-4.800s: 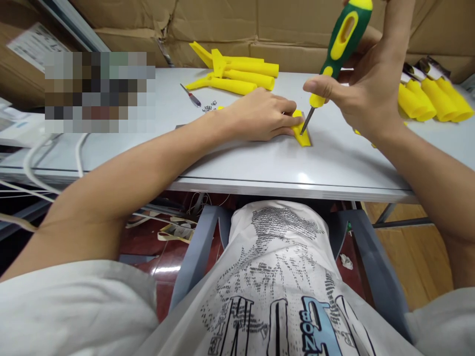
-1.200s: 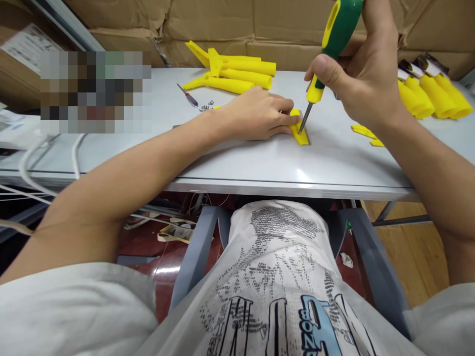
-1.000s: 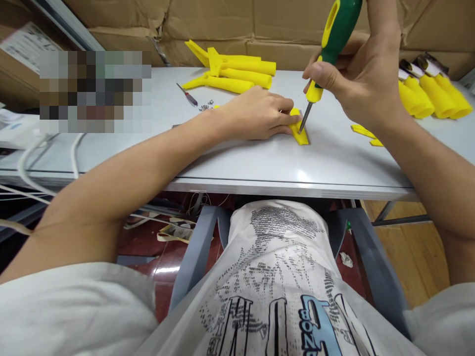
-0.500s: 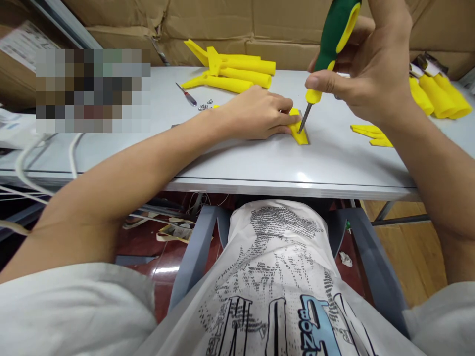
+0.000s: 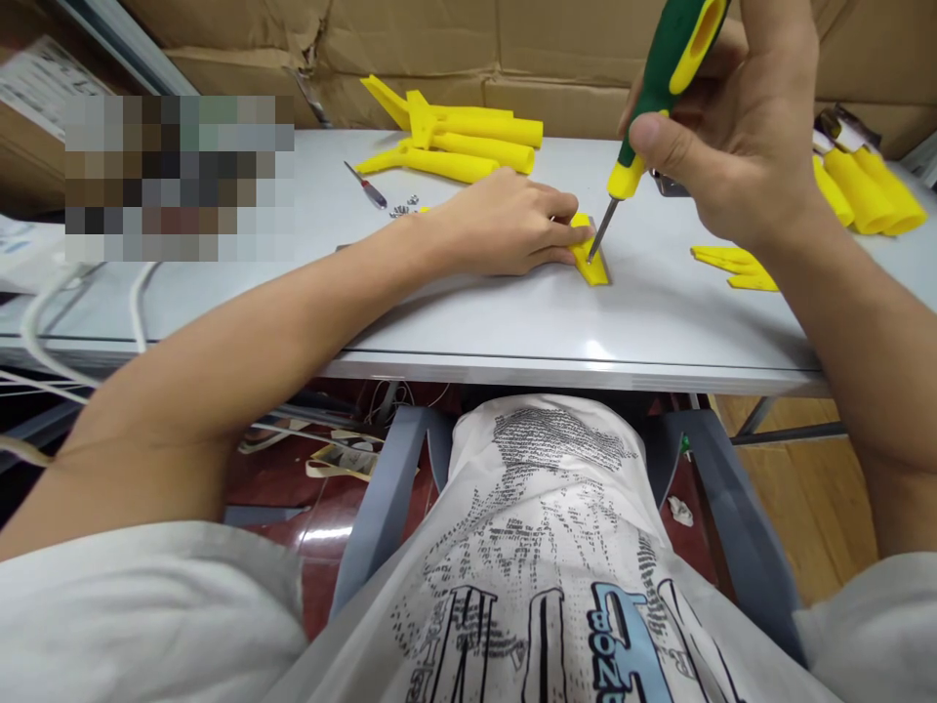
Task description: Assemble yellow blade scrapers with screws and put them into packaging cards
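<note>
My right hand (image 5: 739, 146) is closed around the green and yellow handle of a screwdriver (image 5: 663, 83), thumb along its side. The screwdriver leans to the right, its metal tip down on a flat yellow plastic piece (image 5: 596, 271) with a thin greyish strip along its right edge. From the left, my left hand (image 5: 516, 225) pinches this piece against the table, fingertips near its upper end. Its far end is partly covered by my fingers. Behind my left hand lie several yellow plastic handles (image 5: 483, 151) with forked ends. Small screws (image 5: 402, 208) lie in a little heap beyond my left forearm.
A small dark-handled screwdriver (image 5: 373, 193) lies near the screws. Flat yellow pieces (image 5: 736, 264) rest by my right forearm, with yellow tubes (image 5: 868, 190) farther right. White cables (image 5: 51, 312) hang over the table's left edge. Cardboard (image 5: 417, 44) stands behind the table.
The screwdriver's handle has tipped further to the right, and my right hand has shifted slightly right with it. The tip stays on the yellow piece; my left hand keeps its place.
</note>
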`<state>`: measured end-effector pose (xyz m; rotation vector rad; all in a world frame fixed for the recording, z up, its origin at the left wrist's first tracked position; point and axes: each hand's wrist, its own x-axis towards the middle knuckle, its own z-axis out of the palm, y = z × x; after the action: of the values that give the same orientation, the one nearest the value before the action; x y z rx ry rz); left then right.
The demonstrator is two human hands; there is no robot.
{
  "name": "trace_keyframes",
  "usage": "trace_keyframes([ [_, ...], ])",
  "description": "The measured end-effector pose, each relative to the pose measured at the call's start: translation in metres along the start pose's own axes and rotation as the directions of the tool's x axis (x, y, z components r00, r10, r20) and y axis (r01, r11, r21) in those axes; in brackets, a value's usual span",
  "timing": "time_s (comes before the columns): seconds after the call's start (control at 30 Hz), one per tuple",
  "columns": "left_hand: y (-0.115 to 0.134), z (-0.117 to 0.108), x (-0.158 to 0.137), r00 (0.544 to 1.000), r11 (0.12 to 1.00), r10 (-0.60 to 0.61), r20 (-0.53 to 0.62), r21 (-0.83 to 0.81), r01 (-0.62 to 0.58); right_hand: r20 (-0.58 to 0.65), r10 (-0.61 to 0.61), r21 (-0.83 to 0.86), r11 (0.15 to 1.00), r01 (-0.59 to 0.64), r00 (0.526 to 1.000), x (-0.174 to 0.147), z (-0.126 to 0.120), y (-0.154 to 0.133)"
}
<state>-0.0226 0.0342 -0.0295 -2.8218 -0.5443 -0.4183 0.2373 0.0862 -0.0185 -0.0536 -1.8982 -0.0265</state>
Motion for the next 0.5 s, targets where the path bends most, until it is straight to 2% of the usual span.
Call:
trace_keyframes([
  [0.07,0.0,0.0,0.0,1.0,1.0,-0.002,-0.001,-0.005,0.002,-0.052,-0.062,0.081,0.995,0.066,0.997,0.0,0.003,0.002],
  [0.1,0.0,0.0,0.0,1.0,1.0,-0.002,-0.006,-0.007,0.002,-0.044,-0.056,0.101,0.993,0.06,0.997,0.001,0.002,0.001],
  [0.2,-0.001,0.001,-0.001,1.0,1.0,0.003,-0.02,-0.006,-0.004,0.084,0.055,0.078,0.995,-0.062,0.995,0.003,-0.006,-0.009],
  [0.27,-0.002,0.002,-0.001,1.0,1.0,0.005,-0.027,-0.011,-0.006,0.177,0.153,0.025,0.987,-0.16,0.972,0.004,-0.013,-0.016],
  [0.43,-0.002,0.002,-0.001,1.0,1.0,0.015,-0.026,0.002,-0.015,0.164,0.15,0.004,0.988,-0.153,0.975,0.007,-0.019,-0.033],
  [0.5,-0.001,0.001,-0.001,1.0,1.0,0.014,-0.008,0.013,-0.014,0.181,0.254,-0.045,0.967,-0.25,0.95,0.011,-0.019,-0.045],
])
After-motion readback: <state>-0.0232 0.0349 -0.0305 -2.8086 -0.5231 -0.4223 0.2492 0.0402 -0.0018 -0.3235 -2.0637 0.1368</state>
